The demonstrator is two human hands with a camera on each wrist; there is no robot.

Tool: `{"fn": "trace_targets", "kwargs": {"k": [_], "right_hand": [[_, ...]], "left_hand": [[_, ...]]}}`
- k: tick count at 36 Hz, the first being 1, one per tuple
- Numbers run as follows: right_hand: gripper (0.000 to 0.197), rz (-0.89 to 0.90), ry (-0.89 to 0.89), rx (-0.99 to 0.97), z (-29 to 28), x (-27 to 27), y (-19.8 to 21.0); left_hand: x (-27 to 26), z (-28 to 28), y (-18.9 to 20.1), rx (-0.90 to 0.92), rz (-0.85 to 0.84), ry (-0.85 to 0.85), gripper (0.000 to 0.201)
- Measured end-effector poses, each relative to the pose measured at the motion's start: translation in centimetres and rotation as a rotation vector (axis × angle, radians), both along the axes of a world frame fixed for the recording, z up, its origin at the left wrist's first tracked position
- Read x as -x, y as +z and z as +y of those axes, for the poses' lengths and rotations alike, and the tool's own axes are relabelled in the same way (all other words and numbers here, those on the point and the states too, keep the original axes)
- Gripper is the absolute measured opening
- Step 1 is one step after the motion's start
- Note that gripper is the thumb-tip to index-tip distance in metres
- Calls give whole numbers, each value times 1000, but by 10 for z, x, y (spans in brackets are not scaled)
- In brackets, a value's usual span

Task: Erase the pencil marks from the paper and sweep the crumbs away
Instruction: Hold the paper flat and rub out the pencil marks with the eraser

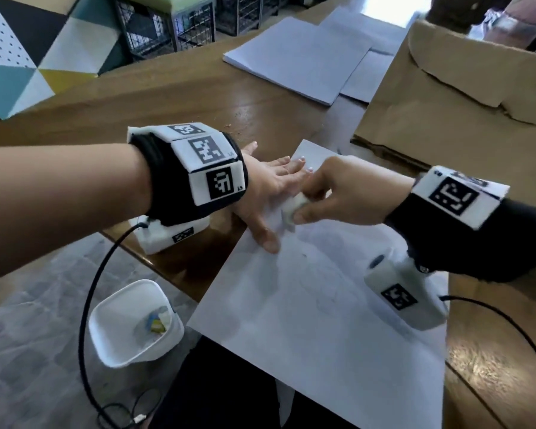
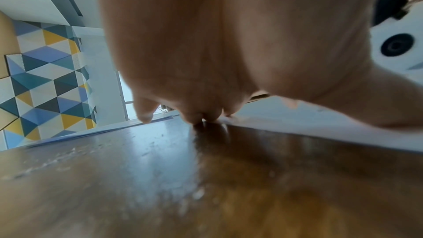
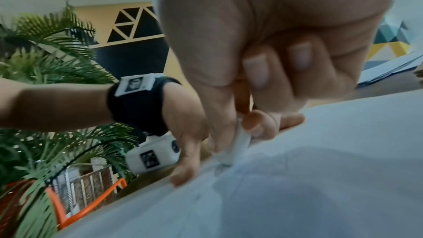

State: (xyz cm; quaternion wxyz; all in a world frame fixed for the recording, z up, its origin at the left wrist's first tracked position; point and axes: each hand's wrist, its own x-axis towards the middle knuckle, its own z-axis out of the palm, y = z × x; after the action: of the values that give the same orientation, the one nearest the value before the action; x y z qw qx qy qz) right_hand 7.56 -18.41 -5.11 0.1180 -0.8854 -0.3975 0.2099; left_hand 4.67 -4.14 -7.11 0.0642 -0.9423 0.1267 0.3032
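A white sheet of paper [image 1: 316, 311] with faint pencil marks lies on the wooden table [image 1: 180, 100]. My left hand [image 1: 270, 184] lies flat with straight fingers, pressing the sheet's upper left edge; its thumb [image 1: 266, 239] rests on the paper. My right hand [image 1: 338, 190] pinches a white eraser [image 1: 293, 209] between thumb and fingers, its tip on the paper just beside the left hand. In the right wrist view the eraser [image 3: 233, 151] touches the paper [image 3: 297, 178] close to the left thumb [image 3: 185, 167]. The left wrist view shows the left hand [image 2: 206, 61] with fingertips on the table [image 2: 160, 178].
A stack of white sheets [image 1: 294, 57] lies at the far side of the table. A brown cardboard box [image 1: 458, 85] stands at the back right. A white bin [image 1: 133, 323] with scraps sits on the floor at the left. Small crumbs dot the table [image 2: 68, 153].
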Motion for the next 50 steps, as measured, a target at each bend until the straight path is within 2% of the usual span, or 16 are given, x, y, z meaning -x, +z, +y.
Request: {"fn": "trace_targets", "kwargs": {"k": [1,4,7,11,14,19,23,30,35,37,42,46,48,50], "right_hand": [[28,-2,12,-2,-5,3,-2],[41,43,65,104,-21,11,-2],[35,118,63,196,-30,7,2],[25,5,-15,9,-20,-16,2],[24,-160,108,-74,-4,-23,0],[25,-252,234,76,-5,-19,0],[25,-333,358,312,-14,-22,15],[27,-323,375,142,-7,-21,3],[26,-365,385,342,-21,-25,16],[25,-386,396,333,-11,-23,19],[25,-419,325,170,-2,-14,2],[25,-424,244,280,-30,-14,4],[24,-343,156,267,-39,-14,6],[20,-190,10,156,-43,-17,2]], "left_hand": [[0,0,0,-12,1,4,128],[-1,0,0,-16,0,8,129],[0,1,0,-1,-2,15,129],[-1,2,-2,6,-7,19,129],[-1,3,-1,25,3,15,129],[-2,4,-1,14,3,10,130],[-3,3,-1,-3,14,18,131],[-1,3,-1,-7,2,4,127],[-2,1,-1,-34,10,19,130],[-2,0,0,-35,14,17,130],[0,0,2,-15,10,10,125],[-1,0,2,-39,10,23,129],[0,-3,4,-56,9,17,128],[0,-7,5,-64,8,3,128]]}}
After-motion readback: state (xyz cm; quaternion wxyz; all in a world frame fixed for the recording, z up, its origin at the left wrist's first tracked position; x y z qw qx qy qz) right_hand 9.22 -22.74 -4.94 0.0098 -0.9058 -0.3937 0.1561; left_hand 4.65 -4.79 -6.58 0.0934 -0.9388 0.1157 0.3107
